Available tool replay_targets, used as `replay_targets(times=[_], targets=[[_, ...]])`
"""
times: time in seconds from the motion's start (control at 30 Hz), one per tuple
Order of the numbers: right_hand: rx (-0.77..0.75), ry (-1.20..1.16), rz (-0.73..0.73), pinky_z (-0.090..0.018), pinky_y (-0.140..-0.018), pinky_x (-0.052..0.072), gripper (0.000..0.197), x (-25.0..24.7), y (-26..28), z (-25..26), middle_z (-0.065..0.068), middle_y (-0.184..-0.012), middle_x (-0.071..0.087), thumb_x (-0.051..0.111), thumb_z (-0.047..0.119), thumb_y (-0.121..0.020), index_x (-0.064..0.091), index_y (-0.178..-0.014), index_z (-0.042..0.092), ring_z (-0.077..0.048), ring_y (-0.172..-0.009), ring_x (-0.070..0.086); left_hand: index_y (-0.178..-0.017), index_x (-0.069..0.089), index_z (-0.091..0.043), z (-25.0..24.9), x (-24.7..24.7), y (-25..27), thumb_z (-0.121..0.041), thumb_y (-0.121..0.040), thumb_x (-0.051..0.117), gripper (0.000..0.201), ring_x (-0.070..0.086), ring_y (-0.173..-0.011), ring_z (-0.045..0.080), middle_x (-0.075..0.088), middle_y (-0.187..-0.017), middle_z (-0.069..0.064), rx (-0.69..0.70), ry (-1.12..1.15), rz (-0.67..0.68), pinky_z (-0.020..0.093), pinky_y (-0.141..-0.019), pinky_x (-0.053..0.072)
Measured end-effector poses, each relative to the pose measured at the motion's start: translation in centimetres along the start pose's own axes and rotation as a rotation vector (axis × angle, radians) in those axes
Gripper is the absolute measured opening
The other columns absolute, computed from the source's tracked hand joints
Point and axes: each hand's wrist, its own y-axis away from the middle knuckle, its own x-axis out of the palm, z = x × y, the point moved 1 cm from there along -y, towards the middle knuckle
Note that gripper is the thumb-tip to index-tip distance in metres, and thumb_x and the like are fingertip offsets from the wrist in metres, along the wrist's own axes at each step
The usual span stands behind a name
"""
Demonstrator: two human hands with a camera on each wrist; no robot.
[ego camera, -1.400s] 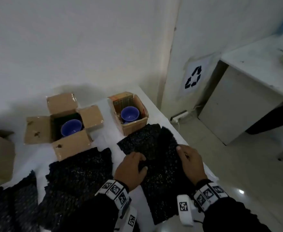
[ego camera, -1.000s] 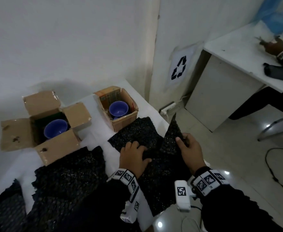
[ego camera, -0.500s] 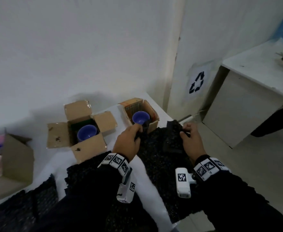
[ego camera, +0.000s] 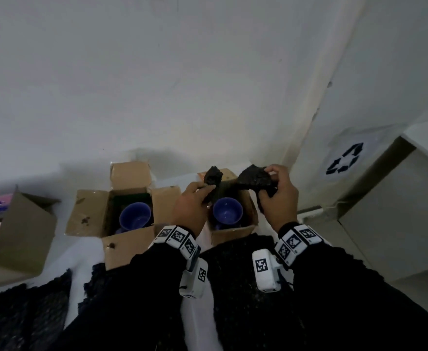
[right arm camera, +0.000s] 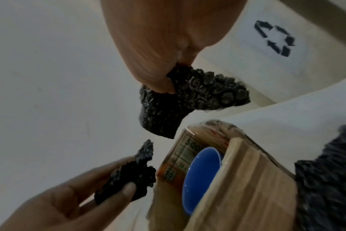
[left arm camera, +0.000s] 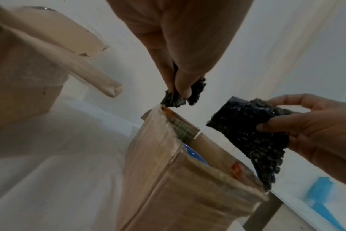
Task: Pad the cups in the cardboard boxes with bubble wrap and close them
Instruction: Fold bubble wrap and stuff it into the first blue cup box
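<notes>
Lifted off the table, the bubble wrap now hangs above the right box, pinched by left hand and right hand; padding its cup means lowering it in.

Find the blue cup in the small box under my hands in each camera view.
Head: blue cup at centre, between the wrists.
Left wrist: only a blue rim sliver, centre right.
Right wrist: lower centre right.
Shared landmark: the printed cardboard box around it.
</notes>
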Motion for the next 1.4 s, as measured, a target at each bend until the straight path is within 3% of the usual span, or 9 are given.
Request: replay_targets(times=[0.17,0.43,0.53,0.63,0.77,1.03,1.13,1.27,1.4], targets=[[-0.208,0.163,0.176,-0.037,-0.073,0.052,0.029,3.4,-2.9,-2.8,-0.001,-0.093,0.058,0.059,-0.004,-0.071,0.061,-0.089,0.018,-0.022,-0.085,0.058,-0.115,0.068,-0.018,0.7,2.5,-2.3,-0.005,-0.079,0.065,0.039,0.056,-0.100,0.030,0.067,-0.109,0.005,-0.016,-0.042,0.022,0.034,-0.082,0.045],[-0.418,0.822,0.458,-0.038,-0.074,0.033,0.017,6.3,-3.5,-4.9,0.000,-0.090,0.060,0.063,0.031,-0.069,0.064,-0.081,0.020,-0.029,-0.092,0.048,-0.084,0.071,-0.022,1.4,5.1,-3.6,-0.044,-0.085,0.042,0.036,0.051,-0.107,0.023,0.070,-0.088,-0.005,0.079,-0.389,0.101,0.043,-0.090,0.031],[-0.493,0.870,0.470,-0.038,-0.074,0.031,0.029,6.5,-3.3,-4.8,-0.004,-0.094,0.058,0.055,0.041,-0.073,0.066,-0.077,0.015,-0.029,-0.095,0.047,-0.073,0.070,-0.021,1.4,5.4,-3.5,-0.037,-0.080,0.045,0.030,0.048,-0.105,0.026,0.068,-0.085,-0.002,0.096,-0.473,0.090,0.044,-0.088,0.030],[-0.459,0.847,0.430,-0.038,-0.076,0.033,0.025,6.6,-3.5,-4.9,-0.008,-0.109,0.053,0.060,0.036,-0.070,0.065,-0.082,0.015,-0.031,-0.100,0.043,-0.082,0.069,-0.019,1.4,5.3,-4.1,-0.026,-0.069,0.062,0.016,0.044,-0.101,0.030,0.058,-0.104,0.005,0.091,-0.464,-0.005,0.040,-0.084,0.030],[-0.379,0.777,0.414,-0.037,-0.071,0.036,0.042,7.1,-3.4,-5.1,-0.012,-0.109,0.053,0.063,0.021,-0.069,0.056,-0.109,0.012,-0.033,-0.092,0.048,-0.124,0.055,-0.026,1.5,5.6,-4.4,-0.027,-0.077,0.055,0.047,0.044,-0.102,0.029,0.054,-0.120,0.004,0.106,-0.431,-0.021,0.040,-0.082,0.036],[-0.578,0.715,0.471,-0.035,-0.061,0.033,0.021,7.5,-4.6,-4.9,-0.011,-0.082,0.058,0.039,0.011,-0.074,0.059,-0.080,0.010,-0.032,-0.075,0.051,-0.099,0.070,-0.023,1.6,6.0,-3.9,-0.031,-0.080,0.054,0.026,0.053,-0.099,0.025,0.063,-0.110,0.000,0.241,-0.435,0.049,0.036,-0.080,0.038],[-0.657,0.783,0.489,-0.037,-0.072,0.033,0.022,7.6,-4.6,-4.7,-0.006,-0.074,0.060,0.039,0.013,-0.073,0.061,-0.072,0.014,-0.030,-0.072,0.055,-0.086,0.070,-0.020,2.0,6.2,-3.7,-0.035,-0.087,0.037,0.037,0.055,-0.093,0.023,0.068,-0.093,-0.003,0.185,-0.441,0.041,0.037,-0.079,0.030],[-0.725,0.861,0.579,-0.049,-0.107,0.024,0.007,7.7,-4.2,-5.2,0.001,-0.069,0.065,0.060,0.016,-0.070,0.064,-0.075,0.019,-0.025,-0.077,0.062,-0.107,0.066,-0.024,1.4,6.5,-3.4,-0.035,-0.084,0.037,0.038,0.049,-0.103,0.021,0.069,-0.083,-0.008,0.091,-0.462,0.037,0.045,-0.090,0.027],[-0.746,0.888,0.631,-0.050,-0.110,0.020,0.016,7.7,-3.3,-5.4,-0.002,-0.073,0.065,0.060,0.017,-0.069,0.063,-0.085,0.017,-0.027,-0.082,0.061,-0.096,0.065,-0.026,1.1,6.6,-3.6,-0.032,-0.079,0.038,0.032,0.047,-0.109,0.021,0.068,-0.080,-0.009,0.051,-0.480,0.070,0.051,-0.097,0.023]])
